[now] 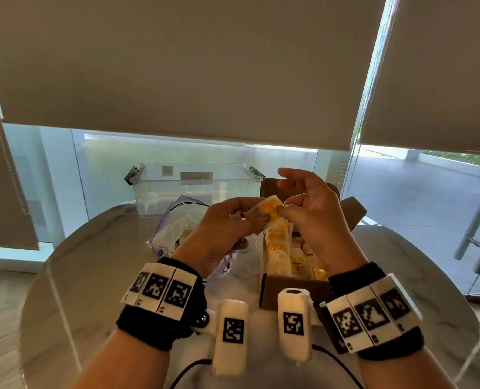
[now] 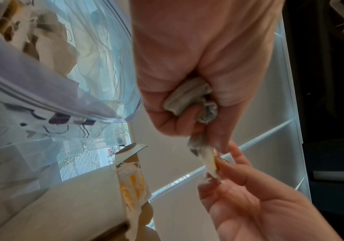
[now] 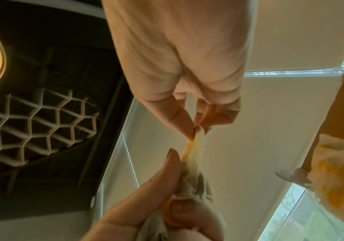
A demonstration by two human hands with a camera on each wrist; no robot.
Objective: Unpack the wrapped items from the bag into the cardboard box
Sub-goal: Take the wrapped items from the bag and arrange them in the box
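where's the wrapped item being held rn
Head view, centre: the wrapped item is held up between left hand and right hand, above the cardboard box.

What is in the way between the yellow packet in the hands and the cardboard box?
Nothing visible. Both the left hand and right hand pinch the wrapped packet just above the open cardboard box, whose flaps are folded back. Other packets already stand inside.

Your left hand (image 2: 197, 65) grips a crumpled grey-white wrapped item (image 2: 189, 99) in its curled fingers. Your right hand (image 2: 255, 195) pinches the lower, yellow-and-white end of the same item from below. To the left you see the clear bag (image 2: 67, 91) with purple print, and below it the cardboard box (image 2: 63, 203) with yellow-white packets (image 2: 133, 187) at its edge.
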